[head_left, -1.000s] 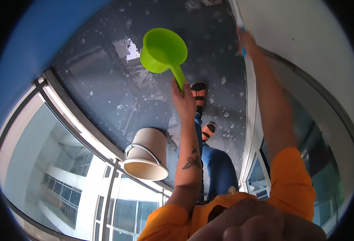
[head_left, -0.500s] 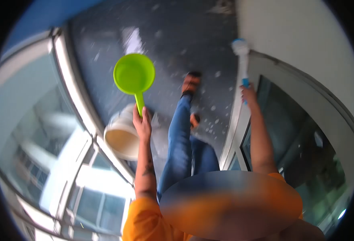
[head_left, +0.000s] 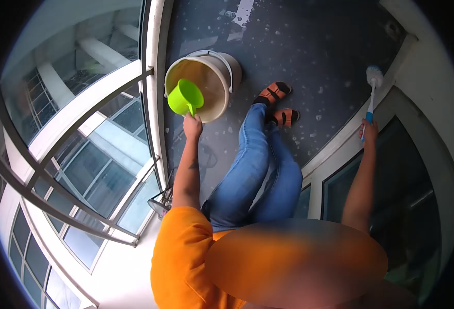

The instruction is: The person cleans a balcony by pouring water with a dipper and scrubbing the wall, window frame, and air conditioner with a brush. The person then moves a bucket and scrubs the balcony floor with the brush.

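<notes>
My left hand [head_left: 192, 125] is closed around the short handle of a bright green water dipper [head_left: 185, 97]. The dipper is tilted and overlaps the mouth of a cream-coloured bucket [head_left: 217, 85]; whether they touch I cannot tell. The bucket stands upright on the floor, its white bail handle leaning to one side. My right hand [head_left: 369, 133] grips the blue-and-white handle of a scrub brush [head_left: 372, 95]. Its round white bristle head points away from me, close to the base of the wall.
The dark floor [head_left: 319, 62] has pale spots and a wet-looking shine. A glass railing [head_left: 103, 154] runs along the left, and a framed glass door [head_left: 391, 180] along the right. My sandalled feet [head_left: 283, 116] are near the bucket. A wire-like object [head_left: 159, 206] lies beside the railing.
The dipper has moved from above the floor beyond the bucket to over the bucket's mouth, and tilted. My feet have come together. The view has turned; the brush is still in my right hand.
</notes>
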### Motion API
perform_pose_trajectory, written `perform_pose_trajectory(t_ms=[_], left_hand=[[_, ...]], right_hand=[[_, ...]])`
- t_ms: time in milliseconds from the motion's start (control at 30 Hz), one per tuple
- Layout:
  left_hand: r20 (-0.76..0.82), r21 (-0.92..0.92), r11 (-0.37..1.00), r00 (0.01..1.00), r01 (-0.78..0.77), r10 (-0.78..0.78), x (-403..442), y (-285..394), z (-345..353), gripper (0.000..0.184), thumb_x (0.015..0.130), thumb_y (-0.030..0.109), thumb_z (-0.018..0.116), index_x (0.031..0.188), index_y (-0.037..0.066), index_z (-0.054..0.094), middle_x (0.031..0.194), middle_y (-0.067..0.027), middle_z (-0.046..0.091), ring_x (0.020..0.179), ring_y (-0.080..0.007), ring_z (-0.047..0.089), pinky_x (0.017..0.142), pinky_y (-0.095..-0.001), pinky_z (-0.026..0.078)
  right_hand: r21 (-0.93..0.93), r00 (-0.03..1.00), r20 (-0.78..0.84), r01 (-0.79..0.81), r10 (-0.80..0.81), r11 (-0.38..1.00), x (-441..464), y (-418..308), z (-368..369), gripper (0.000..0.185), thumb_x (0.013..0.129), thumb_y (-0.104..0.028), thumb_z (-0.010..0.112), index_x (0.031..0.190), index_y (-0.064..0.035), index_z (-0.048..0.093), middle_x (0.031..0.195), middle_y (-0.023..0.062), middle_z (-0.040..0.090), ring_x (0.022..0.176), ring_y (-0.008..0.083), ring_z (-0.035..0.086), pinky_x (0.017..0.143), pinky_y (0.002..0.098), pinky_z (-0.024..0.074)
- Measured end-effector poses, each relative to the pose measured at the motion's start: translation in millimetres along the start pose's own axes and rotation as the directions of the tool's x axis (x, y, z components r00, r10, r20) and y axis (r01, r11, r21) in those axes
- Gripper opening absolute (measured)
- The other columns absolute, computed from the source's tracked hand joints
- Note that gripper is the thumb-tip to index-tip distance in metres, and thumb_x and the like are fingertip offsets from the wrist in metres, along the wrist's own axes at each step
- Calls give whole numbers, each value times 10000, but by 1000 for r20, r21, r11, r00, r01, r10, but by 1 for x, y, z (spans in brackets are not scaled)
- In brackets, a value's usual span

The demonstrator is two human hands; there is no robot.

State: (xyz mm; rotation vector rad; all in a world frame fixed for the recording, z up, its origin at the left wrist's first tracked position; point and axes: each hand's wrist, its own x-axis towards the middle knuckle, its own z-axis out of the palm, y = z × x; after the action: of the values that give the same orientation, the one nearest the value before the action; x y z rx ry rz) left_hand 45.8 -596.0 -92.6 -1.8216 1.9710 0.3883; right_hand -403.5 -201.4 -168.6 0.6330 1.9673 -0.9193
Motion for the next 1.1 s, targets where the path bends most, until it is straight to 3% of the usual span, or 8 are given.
perform_pose_trajectory(t_ms=[233, 367, 467, 500, 567, 633, 833, 1100], left_hand=[[192, 202, 978, 977, 57, -96, 102, 41, 124, 312, 815, 181, 413, 1014, -24, 538, 1051, -224, 566, 993, -359, 556, 833, -430, 456], [361, 209, 938, 913, -276, 188, 142, 40, 178, 320, 828, 242, 441, 939, -16, 594, 914, -236, 610, 889, -335, 611, 753, -411, 497], [143, 164, 941, 951, -297, 275, 130, 22, 182, 282, 827, 242, 495, 867, -14, 605, 788, -192, 632, 705, -315, 634, 606, -396, 507], [13, 146, 935, 946, -324, 325, 124, 13, 176, 269, 827, 243, 521, 850, -12, 600, 748, -167, 637, 628, -284, 636, 547, -374, 503], [355, -501, 863, 926, 69, 132, 107, 25, 134, 256, 854, 272, 546, 846, 18, 573, 662, -72, 587, 500, -149, 545, 441, -279, 432], [480, -751, 606, 847, 262, 228, 103, 24, 116, 233, 873, 286, 548, 883, 53, 552, 626, 7, 491, 457, -46, 407, 393, -191, 326], [423, -869, 347, 893, 352, 154, 44, 10, 48, 191, 900, 296, 495, 853, 111, 497, 618, 24, 450, 453, -46, 385, 389, -182, 294], [198, -908, 413, 940, 69, 279, -57, 59, -114, 160, 883, 237, 529, 875, 78, 527, 559, 38, 435, 416, -34, 384, 358, -178, 277]], right_hand=[[-123, 996, -72, 53, -62, 991, 10, 41, 5, 248, 779, -146, 579, 991, -69, 477, 610, 13, 453, 388, 91, 404, 326, 243, 328], [-99, 992, -122, -43, 31, 994, -2, 73, 16, 400, 781, -124, 591, 1146, -54, 446, 617, 17, 458, 385, 94, 404, 320, 253, 329], [-52, 991, -107, -81, 75, 995, -14, 94, 27, 461, 771, -128, 607, 1185, -57, 417, 628, 26, 475, 384, 96, 408, 318, 258, 328], [-27, 993, -86, -88, 85, 996, -18, 100, 31, 477, 768, -130, 611, 1195, -61, 410, 630, 30, 480, 384, 96, 408, 318, 259, 328], [41, 988, -114, -101, 105, 994, -25, 108, 38, 452, 764, -121, 606, 1178, -69, 433, 627, 32, 482, 380, 95, 406, 316, 259, 330], [119, 993, -57, -96, 103, 988, -45, 99, 47, 414, 760, -108, 597, 1149, -63, 461, 631, 31, 482, 376, 97, 404, 316, 252, 332], [283, 999, -32, 10, -1, 959, -104, 59, 30, 389, 757, -98, 589, 1127, -55, 476, 630, 27, 480, 374, 93, 404, 322, 241, 338], [442, 981, -102, 193, -164, 876, -206, -20, -44, 450, 736, -86, 566, 1173, -51, 464, 635, 30, 496, 381, 95, 417, 325, 246, 351]])
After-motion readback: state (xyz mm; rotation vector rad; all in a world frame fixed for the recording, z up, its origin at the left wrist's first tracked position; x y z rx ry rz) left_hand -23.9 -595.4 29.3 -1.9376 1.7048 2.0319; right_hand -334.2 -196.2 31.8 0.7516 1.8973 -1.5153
